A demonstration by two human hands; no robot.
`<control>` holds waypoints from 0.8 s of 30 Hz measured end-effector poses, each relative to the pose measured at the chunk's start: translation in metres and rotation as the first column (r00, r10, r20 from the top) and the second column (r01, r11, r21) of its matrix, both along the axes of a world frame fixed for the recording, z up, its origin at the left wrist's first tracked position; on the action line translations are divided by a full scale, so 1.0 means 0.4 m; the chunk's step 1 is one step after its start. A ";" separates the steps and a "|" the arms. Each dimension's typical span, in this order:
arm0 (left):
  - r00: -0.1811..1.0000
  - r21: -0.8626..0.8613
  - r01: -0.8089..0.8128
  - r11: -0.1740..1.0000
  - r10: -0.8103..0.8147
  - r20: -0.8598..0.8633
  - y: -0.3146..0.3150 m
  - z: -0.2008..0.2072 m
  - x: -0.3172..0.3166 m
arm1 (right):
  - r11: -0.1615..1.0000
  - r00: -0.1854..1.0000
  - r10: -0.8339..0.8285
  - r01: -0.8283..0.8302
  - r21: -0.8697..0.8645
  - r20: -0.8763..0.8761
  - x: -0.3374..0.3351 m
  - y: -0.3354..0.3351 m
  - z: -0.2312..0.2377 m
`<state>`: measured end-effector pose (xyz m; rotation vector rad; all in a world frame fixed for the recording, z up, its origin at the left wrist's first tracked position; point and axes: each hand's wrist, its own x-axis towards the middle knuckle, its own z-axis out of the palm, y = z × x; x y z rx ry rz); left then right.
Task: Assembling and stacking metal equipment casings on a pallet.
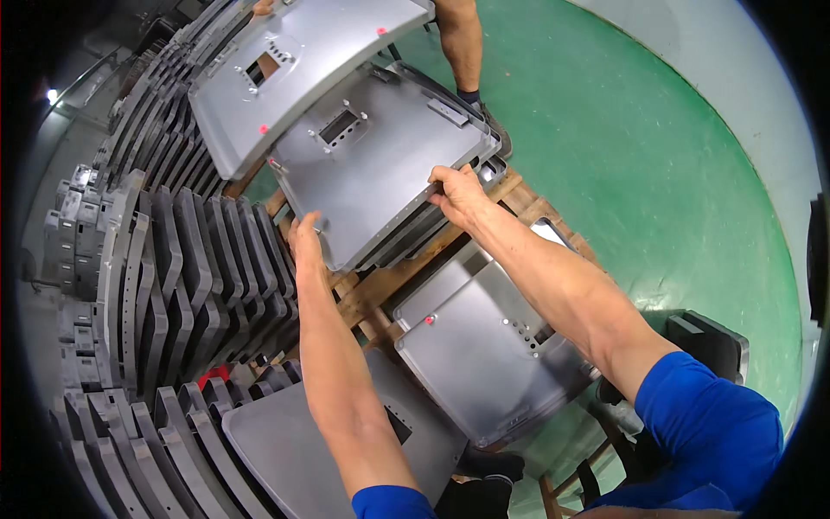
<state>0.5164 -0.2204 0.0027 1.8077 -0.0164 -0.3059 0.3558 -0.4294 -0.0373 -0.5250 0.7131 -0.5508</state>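
Observation:
A grey sheet-metal panel (380, 164) with raised edges, a rectangular cutout and small studs lies on a stack ahead of me. My left hand (307, 240) is closed on its left edge, near the front left corner. Its near edge is pinched between the thumb and curled fingers of my right hand (458, 197), close to the right corner. Just beyond, a second grey panel (320, 65) with red dots is tilted and overlaps the far part of mine. A co-worker's hand (263, 7) touches its far edge.
Beneath the stack is a wooden pallet (380, 290). More panels lie nearer me, one with a red dot (484, 363) and another under my left forearm (285, 437). Rows of upright panels (194, 251) fill the left side. The co-worker's leg (461, 48) stands on the green floor (622, 138).

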 end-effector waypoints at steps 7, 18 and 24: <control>0.986 -0.009 0.164 0.986 -0.164 -0.021 0.017 -0.103 0.025 | 0.996 0.997 0.061 -0.064 -0.057 -0.046 -0.008 -0.014 -0.023; 0.972 -0.120 -0.124 0.985 0.145 0.186 -0.029 -0.063 -0.004 | 0.799 0.772 0.534 -0.594 -0.091 -0.345 -0.025 -0.066 -0.008; 0.949 -0.773 -0.305 0.556 0.109 -0.296 -0.001 0.007 0.038 | 0.605 0.563 0.695 -0.794 -0.059 -0.447 -0.066 -0.095 0.008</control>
